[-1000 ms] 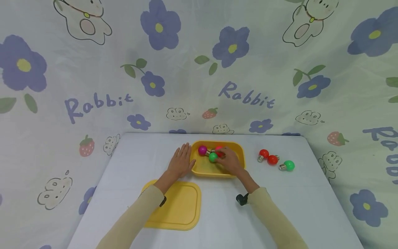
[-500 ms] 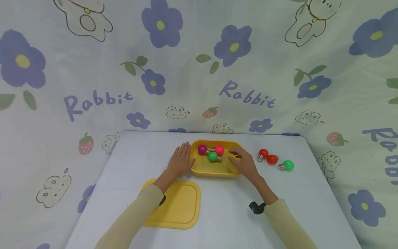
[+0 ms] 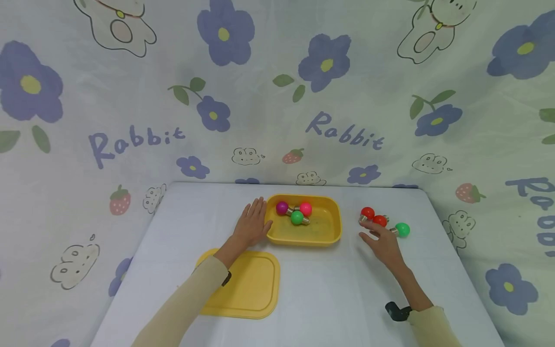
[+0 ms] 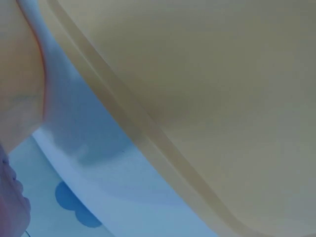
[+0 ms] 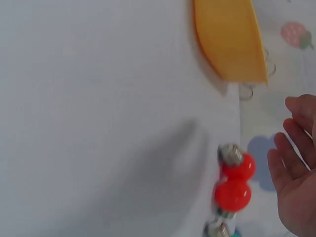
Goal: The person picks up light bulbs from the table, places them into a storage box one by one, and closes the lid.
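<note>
In the head view a yellow plastic box [image 3: 318, 237] holds a purple bulb [image 3: 282, 208], a pink bulb [image 3: 305, 209] and a green bulb [image 3: 297, 218], lying close together toward its left half. My left hand [image 3: 250, 225] rests against the box's left side with fingers straight. To the right of the box, my right hand [image 3: 385, 245] hovers with loosely bent fingers and nothing in them, close to two red bulbs, one at the back [image 3: 367, 212] and one nearer [image 3: 379, 220]. Beside them lies another green bulb [image 3: 403, 230], its metal base partly behind the hand.
A flat yellow lid [image 3: 247, 289] lies on the white table [image 3: 321, 294] under my left forearm; the left wrist view shows its rim [image 4: 148, 133] up close. Behind the table hangs a patterned cloth [image 3: 260, 96].
My right hand has let go of the green bulb in the box and moved out to the right, to the loose bulbs. My left hand has stayed by the box.
</note>
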Demonstrator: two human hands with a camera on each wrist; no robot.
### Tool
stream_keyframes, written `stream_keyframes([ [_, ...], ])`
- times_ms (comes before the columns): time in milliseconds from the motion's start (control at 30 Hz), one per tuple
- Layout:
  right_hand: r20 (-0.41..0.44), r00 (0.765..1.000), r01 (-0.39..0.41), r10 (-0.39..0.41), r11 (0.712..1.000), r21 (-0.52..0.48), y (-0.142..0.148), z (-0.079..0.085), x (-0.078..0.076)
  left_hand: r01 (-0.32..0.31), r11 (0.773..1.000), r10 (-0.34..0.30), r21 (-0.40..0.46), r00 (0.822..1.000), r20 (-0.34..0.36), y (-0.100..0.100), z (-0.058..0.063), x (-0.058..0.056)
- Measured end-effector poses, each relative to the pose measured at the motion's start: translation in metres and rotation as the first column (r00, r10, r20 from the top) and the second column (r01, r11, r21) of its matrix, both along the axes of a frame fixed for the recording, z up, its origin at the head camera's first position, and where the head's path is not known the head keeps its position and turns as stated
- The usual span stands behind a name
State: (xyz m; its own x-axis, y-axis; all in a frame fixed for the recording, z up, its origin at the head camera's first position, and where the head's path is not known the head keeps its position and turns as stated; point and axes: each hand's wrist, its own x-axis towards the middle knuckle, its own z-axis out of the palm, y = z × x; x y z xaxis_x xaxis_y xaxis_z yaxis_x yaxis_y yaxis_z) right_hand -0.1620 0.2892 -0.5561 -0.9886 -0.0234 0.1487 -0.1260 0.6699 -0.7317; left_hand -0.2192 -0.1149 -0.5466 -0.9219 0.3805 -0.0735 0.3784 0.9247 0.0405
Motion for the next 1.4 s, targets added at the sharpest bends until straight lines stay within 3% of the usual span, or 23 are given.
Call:
stream_keyframes([
  [333,0.042,0.982,0.184,-0.185,0.982,0.035,0.050,0.002,0.003,0.005,1.000,-0.005,0.001,1.000,-0.009,0.000,-0.003,-0.002],
  [600,0.098,0.975,0.194,-0.198,0.980,0.051,0.076,-0.001,-0.009,0.026,0.997,-0.024,0.072,0.999,-0.031,-0.003,-0.003,0.000],
  [1000,0.174,0.949,0.253,-0.263,0.964,0.078,0.098,-0.012,-0.026,0.009,1.000,-0.009,0.004,1.000,-0.003,-0.001,-0.002,-0.003],
  [1400,0.213,0.935,0.273,-0.285,0.958,0.085,0.104,-0.023,-0.029,0.000,1.000,0.001,-0.029,1.000,0.027,0.000,-0.003,-0.003],
])
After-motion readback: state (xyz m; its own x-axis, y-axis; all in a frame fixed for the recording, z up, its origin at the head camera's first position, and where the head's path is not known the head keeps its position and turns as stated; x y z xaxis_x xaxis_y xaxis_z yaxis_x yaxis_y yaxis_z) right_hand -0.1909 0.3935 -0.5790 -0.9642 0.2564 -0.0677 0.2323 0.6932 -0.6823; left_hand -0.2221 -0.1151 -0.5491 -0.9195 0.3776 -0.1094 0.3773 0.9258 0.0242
